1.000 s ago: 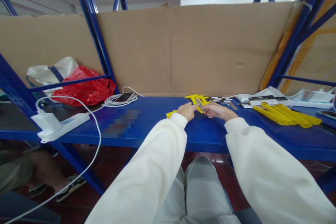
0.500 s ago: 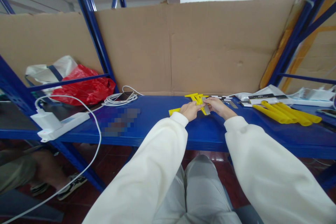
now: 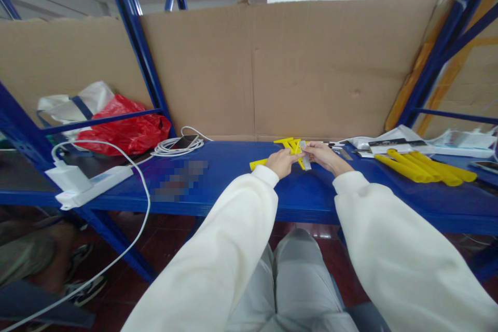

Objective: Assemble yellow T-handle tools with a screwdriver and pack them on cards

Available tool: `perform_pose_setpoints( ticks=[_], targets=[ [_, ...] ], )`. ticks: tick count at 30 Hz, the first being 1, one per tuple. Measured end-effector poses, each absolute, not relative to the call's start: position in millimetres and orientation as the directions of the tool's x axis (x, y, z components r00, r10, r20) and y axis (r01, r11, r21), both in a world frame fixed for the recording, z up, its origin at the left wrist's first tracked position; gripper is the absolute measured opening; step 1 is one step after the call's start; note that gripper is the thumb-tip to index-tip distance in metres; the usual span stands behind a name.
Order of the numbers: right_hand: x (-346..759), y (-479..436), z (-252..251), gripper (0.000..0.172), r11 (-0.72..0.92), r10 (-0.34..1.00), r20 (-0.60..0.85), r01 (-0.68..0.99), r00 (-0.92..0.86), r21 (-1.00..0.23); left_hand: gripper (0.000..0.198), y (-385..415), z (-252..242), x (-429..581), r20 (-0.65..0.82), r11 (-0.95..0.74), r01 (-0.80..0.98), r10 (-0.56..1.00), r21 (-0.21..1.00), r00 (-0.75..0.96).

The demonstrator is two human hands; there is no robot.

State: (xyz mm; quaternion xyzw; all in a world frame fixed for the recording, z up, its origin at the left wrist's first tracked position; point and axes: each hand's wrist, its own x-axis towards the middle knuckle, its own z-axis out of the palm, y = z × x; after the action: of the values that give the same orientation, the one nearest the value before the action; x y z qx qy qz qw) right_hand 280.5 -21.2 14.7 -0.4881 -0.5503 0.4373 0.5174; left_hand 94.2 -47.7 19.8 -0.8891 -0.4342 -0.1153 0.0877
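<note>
My left hand (image 3: 280, 163) is closed round a yellow scraper, its handle end (image 3: 257, 164) sticking out to the left. Between the fingers of my right hand (image 3: 324, 156) is a flat silver blade (image 3: 307, 164), pinched against the scraper's head. The exact contact between blade and head is hidden by my fingers. Just behind my hands lie yellow T-shaped pieces (image 3: 287, 141) on the blue table. Past my right hand are several loose metal blades (image 3: 344, 154).
Several yellow handles (image 3: 431, 167) lie on the right of the blue table (image 3: 233, 192). Behind them are flat packets and a white power strip (image 3: 462, 151). A phone (image 3: 185, 142), coiled cable and another power strip (image 3: 97, 187) are at left. Cardboard (image 3: 295, 72) stands behind.
The silver blade has turned more upright in my right fingers and shows more of its length. My left hand stays nearly still. At lower left, another person's foot has shifted.
</note>
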Motion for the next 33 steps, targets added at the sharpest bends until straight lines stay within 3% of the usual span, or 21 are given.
perform_pose_setpoints(
  ticks=[6,10,13,15,18,22,28,33],
  targets=[
    [283,-14,12,0.036,0.164,0.986,0.166,0.083,0.027,-0.983,0.056,-45,17,95,0.301,-0.596,0.803,0.762,-0.019,0.573],
    [300,-4,13,0.015,0.207,0.915,0.285,0.275,0.286,-0.939,0.053,-43,19,93,0.312,-0.559,0.826,0.799,0.073,0.514],
    [315,0,12,0.01,0.068,0.823,0.388,0.607,0.414,-0.792,0.051,-42,20,90,0.312,-0.525,0.843,0.825,0.116,0.471],
    [322,-1,12,0.014,-0.037,0.847,0.389,0.77,0.363,-0.637,0.05,-40,20,89,0.31,-0.513,0.848,0.834,0.132,0.456],
    [321,-6,13,0.021,-0.111,0.907,0.32,0.888,0.274,-0.446,0.049,-39,19,89,0.305,-0.506,0.851,0.84,0.14,0.449],
    [313,-17,21,0.027,-0.187,0.938,0.223,0.93,0.264,-0.315,0.049,-39,18,89,0.299,-0.505,0.851,0.843,0.148,0.448],
    [308,-27,33,0.034,-0.253,0.942,0.148,0.928,0.301,-0.275,0.049,-40,18,89,0.305,-0.51,0.847,0.839,0.152,0.451],
    [310,-26,32,0.037,-0.309,0.916,0.186,0.921,0.355,-0.237,0.049,-41,20,88,0.291,-0.504,0.851,0.845,0.151,0.449]
  ],
)
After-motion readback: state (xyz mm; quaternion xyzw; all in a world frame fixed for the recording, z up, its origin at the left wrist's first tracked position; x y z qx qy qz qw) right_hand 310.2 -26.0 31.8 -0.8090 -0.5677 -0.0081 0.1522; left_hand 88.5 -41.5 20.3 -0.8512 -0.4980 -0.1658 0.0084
